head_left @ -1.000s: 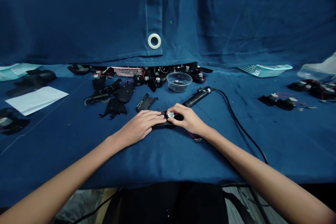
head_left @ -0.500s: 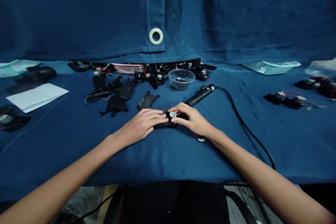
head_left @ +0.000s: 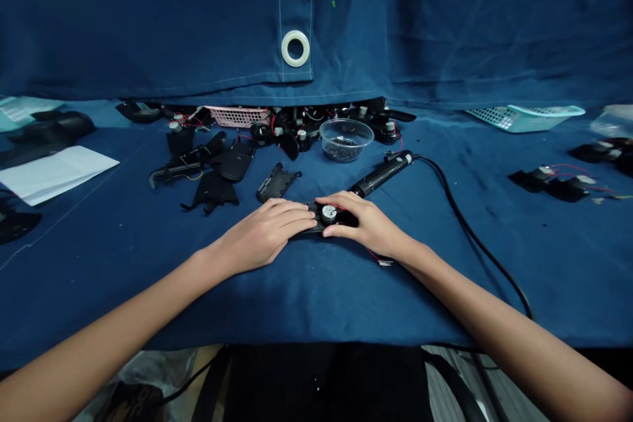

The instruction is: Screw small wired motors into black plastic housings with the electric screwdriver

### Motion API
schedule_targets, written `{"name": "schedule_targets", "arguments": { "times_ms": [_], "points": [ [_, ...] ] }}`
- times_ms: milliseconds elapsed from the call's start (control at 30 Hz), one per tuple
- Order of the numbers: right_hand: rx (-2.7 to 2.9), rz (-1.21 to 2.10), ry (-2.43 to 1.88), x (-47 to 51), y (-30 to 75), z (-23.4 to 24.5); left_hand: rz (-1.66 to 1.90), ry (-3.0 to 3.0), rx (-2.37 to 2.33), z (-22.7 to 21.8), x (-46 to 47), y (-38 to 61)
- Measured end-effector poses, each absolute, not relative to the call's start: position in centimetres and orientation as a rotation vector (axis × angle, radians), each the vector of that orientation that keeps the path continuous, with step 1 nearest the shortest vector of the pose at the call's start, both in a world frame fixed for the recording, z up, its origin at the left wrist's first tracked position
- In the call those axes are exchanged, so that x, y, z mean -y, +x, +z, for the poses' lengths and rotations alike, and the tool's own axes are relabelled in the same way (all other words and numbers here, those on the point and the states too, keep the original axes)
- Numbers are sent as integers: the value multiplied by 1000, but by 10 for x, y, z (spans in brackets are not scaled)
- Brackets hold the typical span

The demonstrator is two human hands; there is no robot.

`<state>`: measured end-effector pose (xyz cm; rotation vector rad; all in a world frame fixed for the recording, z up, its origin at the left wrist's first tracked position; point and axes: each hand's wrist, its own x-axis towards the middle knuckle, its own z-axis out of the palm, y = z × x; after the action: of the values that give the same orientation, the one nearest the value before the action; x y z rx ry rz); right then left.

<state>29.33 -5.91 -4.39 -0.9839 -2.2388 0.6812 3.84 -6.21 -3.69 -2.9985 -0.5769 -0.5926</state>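
Note:
A black plastic part point(head_left: 316, 225) with a small silver motor point(head_left: 329, 212) and red wires lies on the blue cloth at the table's middle. My left hand point(head_left: 264, 234) rests flat on its left end, fingers stretched over it. My right hand point(head_left: 368, 224) curls around its right end, thumb and forefinger on either side of the motor. A black electric screwdriver point(head_left: 380, 174) with a black cable point(head_left: 469, 237) lies just behind my right hand.
A clear bowl of small dark screws point(head_left: 345, 140) stands behind the screwdriver. Several black parts point(head_left: 217, 168) and a pink basket point(head_left: 240, 117) lie at back left. White paper point(head_left: 54, 173) is far left. More motor parts point(head_left: 558, 183) and a teal basket point(head_left: 524, 117) are right.
The view has tilted slightly, so everything sits a bit lower and wider. Both hands stay on the black part with almost no movement.

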Motion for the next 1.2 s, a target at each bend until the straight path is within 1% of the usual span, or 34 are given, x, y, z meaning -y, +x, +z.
{"name": "schedule_targets", "arguments": {
  "times_ms": [200, 367, 733, 967, 1200],
  "points": [
    [2092, 722, -994, 60, 290, -48, -599, -3030, 573, -36, 58, 38],
    [2166, 639, -1041, 56, 287, -45, -619, -3051, 587, -38, 55, 37],
    [2187, 627, -1047, 58, 290, -42, -614, -3126, 659, -36, 52, 37],
    [2215, 705, -1038, 60, 291, -37, -654, -3136, 664, -38, 52, 38],
    [2259, 679, -1033, 59, 287, -36, -638, -3130, 658, -38, 52, 37]
  ]
}}
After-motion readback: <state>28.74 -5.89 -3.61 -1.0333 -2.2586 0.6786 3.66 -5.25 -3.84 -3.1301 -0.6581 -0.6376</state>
